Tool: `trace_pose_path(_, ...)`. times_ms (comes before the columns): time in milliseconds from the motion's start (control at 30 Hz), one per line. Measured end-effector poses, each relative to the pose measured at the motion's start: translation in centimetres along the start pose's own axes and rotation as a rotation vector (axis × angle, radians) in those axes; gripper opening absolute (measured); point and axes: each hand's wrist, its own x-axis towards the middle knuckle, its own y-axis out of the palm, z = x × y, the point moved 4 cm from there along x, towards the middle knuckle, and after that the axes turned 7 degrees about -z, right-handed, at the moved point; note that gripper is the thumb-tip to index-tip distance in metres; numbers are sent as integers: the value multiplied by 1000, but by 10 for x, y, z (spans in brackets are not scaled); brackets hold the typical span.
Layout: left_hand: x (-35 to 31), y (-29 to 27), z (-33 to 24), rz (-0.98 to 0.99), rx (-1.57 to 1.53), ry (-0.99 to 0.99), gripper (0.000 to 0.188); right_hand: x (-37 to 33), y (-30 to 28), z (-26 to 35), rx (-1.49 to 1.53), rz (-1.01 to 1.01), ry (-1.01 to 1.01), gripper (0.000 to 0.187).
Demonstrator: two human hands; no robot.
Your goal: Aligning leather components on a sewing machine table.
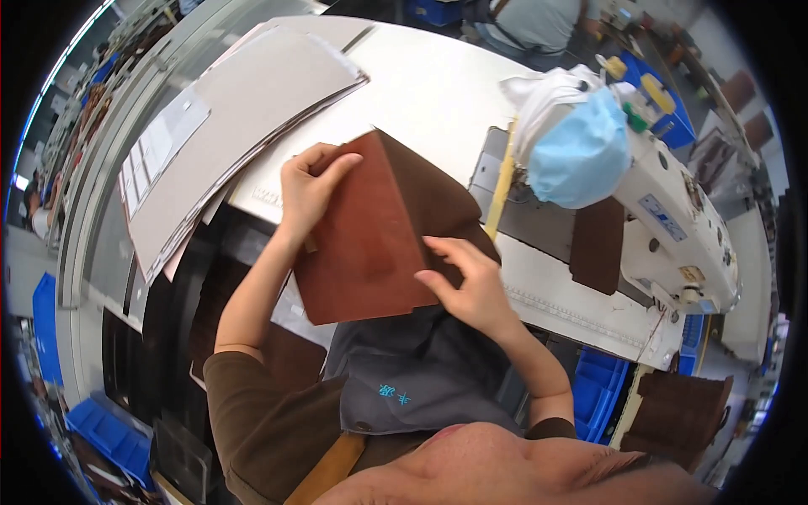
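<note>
A folded brown leather piece is held up in front of me, tilted over the near edge of the white table. Its left face is smooth and reddish brown; the right face is darker, and a crease runs between them. My left hand pinches its upper left edge between thumb and fingers. At the crease, my right hand grips lower down, with thumb and forefinger against the leather. The far ends of the right fingers are partly hidden.
A white sewing machine stands to the right, with a light blue face mask and white cloth on it. Another dark brown piece lies by its bed. Stacked grey sheets cover the table's far left. Blue bins sit below.
</note>
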Motion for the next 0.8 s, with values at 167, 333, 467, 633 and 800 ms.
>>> trace_pose_path(167, -73, -9, -33, -343, 430, 295, 45, -6, 67, 11, -35, 50, -97, 39)
trace_pose_path(333, -129, 8, 57, -71, 342, 144, 48, -6, 115, 11, -389, -44, -319, 35)
trace_pose_path(467, -142, 14, 80, -191, 305, 282, 52, -28, 125, 7, -162, -114, -307, 32)
trace_pose_path(633, -139, 13, 79, -210, 196, 291, 50, -77, 132, -32, -21, 185, 62, 43)
trace_pose_path(800, -139, 11, 73, -184, 204, 229, 50, -75, 175, -33, -184, 285, 125, 50)
